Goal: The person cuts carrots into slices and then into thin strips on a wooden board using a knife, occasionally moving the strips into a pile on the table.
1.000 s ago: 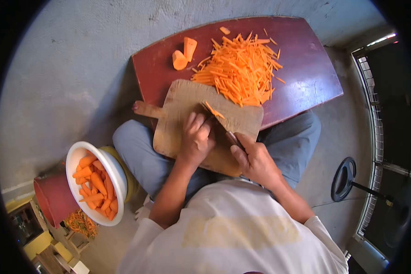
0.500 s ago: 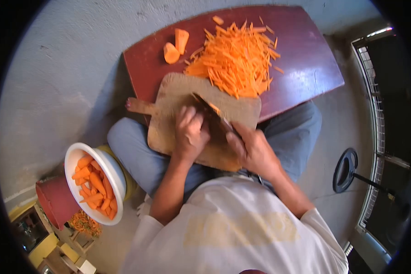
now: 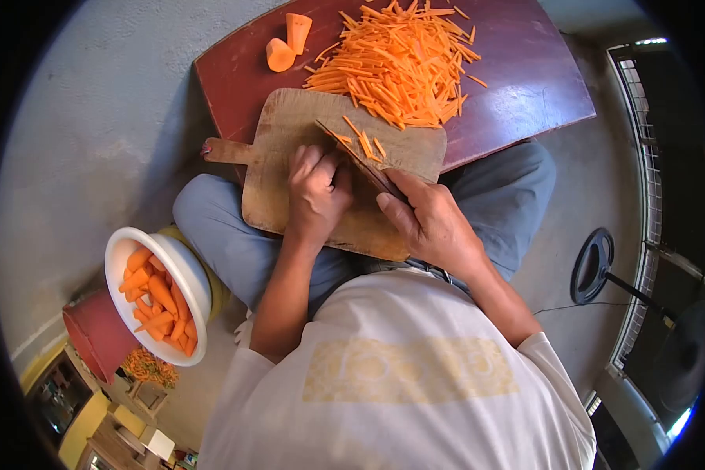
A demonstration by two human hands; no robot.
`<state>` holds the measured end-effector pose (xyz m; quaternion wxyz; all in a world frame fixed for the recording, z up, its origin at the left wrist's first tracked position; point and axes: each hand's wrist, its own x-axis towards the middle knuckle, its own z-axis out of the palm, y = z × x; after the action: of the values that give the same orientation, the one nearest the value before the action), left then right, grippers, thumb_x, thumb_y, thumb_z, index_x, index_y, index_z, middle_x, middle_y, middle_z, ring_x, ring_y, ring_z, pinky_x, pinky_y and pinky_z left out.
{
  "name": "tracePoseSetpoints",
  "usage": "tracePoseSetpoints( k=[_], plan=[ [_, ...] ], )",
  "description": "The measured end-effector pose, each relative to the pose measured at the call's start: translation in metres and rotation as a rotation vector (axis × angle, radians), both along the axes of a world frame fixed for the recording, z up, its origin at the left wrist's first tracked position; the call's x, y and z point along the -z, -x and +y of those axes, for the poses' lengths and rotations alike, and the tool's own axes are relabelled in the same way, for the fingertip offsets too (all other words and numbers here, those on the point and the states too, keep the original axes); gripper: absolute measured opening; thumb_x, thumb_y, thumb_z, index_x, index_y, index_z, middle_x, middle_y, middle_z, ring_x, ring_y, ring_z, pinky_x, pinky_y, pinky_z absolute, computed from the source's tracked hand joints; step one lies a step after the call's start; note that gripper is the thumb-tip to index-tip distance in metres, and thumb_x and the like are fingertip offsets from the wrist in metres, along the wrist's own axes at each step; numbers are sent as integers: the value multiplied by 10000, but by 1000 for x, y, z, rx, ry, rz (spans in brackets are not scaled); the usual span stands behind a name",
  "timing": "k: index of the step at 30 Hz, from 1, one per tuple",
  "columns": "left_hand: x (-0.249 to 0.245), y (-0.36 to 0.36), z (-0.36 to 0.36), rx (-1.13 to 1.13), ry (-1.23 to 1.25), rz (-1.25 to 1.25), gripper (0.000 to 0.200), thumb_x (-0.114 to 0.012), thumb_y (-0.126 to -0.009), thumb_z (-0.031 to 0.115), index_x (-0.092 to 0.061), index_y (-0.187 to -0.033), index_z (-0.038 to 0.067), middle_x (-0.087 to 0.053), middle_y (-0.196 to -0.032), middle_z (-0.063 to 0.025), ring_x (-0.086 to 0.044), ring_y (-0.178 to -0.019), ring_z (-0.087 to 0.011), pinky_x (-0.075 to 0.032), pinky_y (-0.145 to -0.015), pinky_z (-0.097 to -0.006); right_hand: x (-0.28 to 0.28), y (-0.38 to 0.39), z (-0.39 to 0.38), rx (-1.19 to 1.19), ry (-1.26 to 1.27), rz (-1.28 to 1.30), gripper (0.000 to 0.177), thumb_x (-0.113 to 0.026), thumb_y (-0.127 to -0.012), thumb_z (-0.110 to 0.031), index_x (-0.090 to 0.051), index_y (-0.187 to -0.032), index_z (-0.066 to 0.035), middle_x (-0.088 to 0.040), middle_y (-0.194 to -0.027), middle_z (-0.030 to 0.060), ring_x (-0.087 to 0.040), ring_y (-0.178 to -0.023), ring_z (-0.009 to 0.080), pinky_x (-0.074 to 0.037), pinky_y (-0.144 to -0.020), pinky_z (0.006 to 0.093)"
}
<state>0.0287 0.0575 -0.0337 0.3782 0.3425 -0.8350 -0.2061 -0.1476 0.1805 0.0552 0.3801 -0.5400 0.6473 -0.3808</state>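
Landmark: the cutting board [image 3: 278, 196] lies across the person's lap; its far edge rests on the red table [image 3: 525, 86]; its handle sticks out to the left.
Right hand: the right hand [image 3: 429, 223], at the board's near right corner, is closed round the handle of the knife [image 3: 352, 153]; the blade slants away across the board's middle, edge down towards the wood.
Left hand: the left hand [image 3: 315, 192] is curled knuckles-up on the board, just left of the blade; what lies under its fingers is hidden, so I cannot tell whether it pins a carrot piece or merely rests there.
On the board: a few loose strips [image 3: 366, 142] lie just right of the blade, near the far edge.
Beyond the board: a broad heap of carrot strips [image 3: 395, 63] covers the table and reaches the board's far edge; two carrot chunks [image 3: 286, 43] sit beyond the far left corner, apart from the heap.
Left of the board: a white bowl [image 3: 117, 251] holds uncut carrot pieces [image 3: 157, 301], well apart, beside the knee.
Progress: a fair way in, by the look of it; the heap shows much cutting done, while the two chunks and the full bowl are left to cut.
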Motion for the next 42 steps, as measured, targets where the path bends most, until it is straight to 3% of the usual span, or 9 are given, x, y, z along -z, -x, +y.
tracePoseSetpoints(
  k=[4, 7, 19, 20, 23, 30, 34, 38, 42],
  plan=[
    [2, -2, 3, -33, -92, 30, 192, -759, -853, -79, -782, -1026, 2, -690, -933, -150, -645, -888, -399, -551, -839, -505, -15, 7, 11, 0, -79, -41, 185, -692, -1085, -137, -632, -1142, 28, -656, -890, 328, -653, -858, 554, -523, -743, 560],
    [-1, 0, 2, -1, -114, 66, 192, -747, -859, -66, -784, -1037, -3, -679, -942, -156, -638, -918, -414, -542, -864, -524, -3, 7, 16, -21, -58, -37, 280, -669, -1110, -135, -650, -1311, 59, -658, -914, 300, -652, -812, 508, -529, -731, 500],
    [2, 0, 2, -2, -76, -20, 195, -754, -876, -37, -785, -1067, -8, -697, -1010, -163, -645, -974, -410, -545, -891, -525, -8, 9, 23, -42, -44, 23, 185, -685, -1080, -136, -622, -1139, 28, -674, -886, 323, -676, -857, 549, -522, -715, 571],
    [2, 0, 2, -18, -63, -11, 161, -767, -901, -52, -789, -1057, -18, -709, -985, -164, -667, -954, -403, -560, -871, -508, -4, 8, 28, -4, -16, 15, 210, -679, -1090, -141, -642, -1206, 30, -672, -884, 310, -667, -826, 527, -529, -715, 534],
    [-2, -1, 1, -37, -128, 113, 194, -768, -927, -84, -805, -1112, -40, -769, -1019, -175, -746, -945, -346, -595, -848, -394, -7, 12, 28, 16, -39, -75, 292, -633, -1140, -143, -682, -1346, 59, -654, -797, 175, -675, -675, 222, -546, -660, 391],
    [-11, -10, -8, -95, -373, 293, 103, -804, -1015, 18, -807, -1091, -51, -752, -996, -75, -695, -843, -146, -570, -760, -294, 21, 51, -9, 22, -141, -238, 359, -639, -1171, -279, -744, -1333, 23, -532, -770, -63, -513, -642, 57, -427, -561, 276],
    [-26, -5, -24, -50, -385, 256, 124, -813, -1013, 28, -810, -1111, -48, -747, -1012, -74, -694, -851, -145, -569, -772, -288, 23, 83, -36, 71, -74, -122, 398, -665, -1161, -281, -736, -1380, 44, -580, -793, -36, -538, -636, 56, -468, -575, 275],
    [-34, 12, -46, -10, -320, 261, 151, -820, -1013, 35, -813, -1142, -43, -745, -1077, -81, -686, -859, -150, -569, -774, -293, -2, 82, -33, 103, 82, 7, 285, -739, -1075, -198, -728, -1207, 54, -672, -825, 222, -671, -735, 269, -546, -718, 435],
    [-55, 28, -69, 30, -238, 217, 339, -889, -978, 167, -805, -1246, -24, -735, -1185, -95, -707, -1024, -191, -584, -893, -333, 0, 85, -19, -100, 287, 333, 321, -760, -997, -117, -707, -1300, -29, -760, -1041, 240, -750, -950, 442, -584, -767, 517]
  ],
)
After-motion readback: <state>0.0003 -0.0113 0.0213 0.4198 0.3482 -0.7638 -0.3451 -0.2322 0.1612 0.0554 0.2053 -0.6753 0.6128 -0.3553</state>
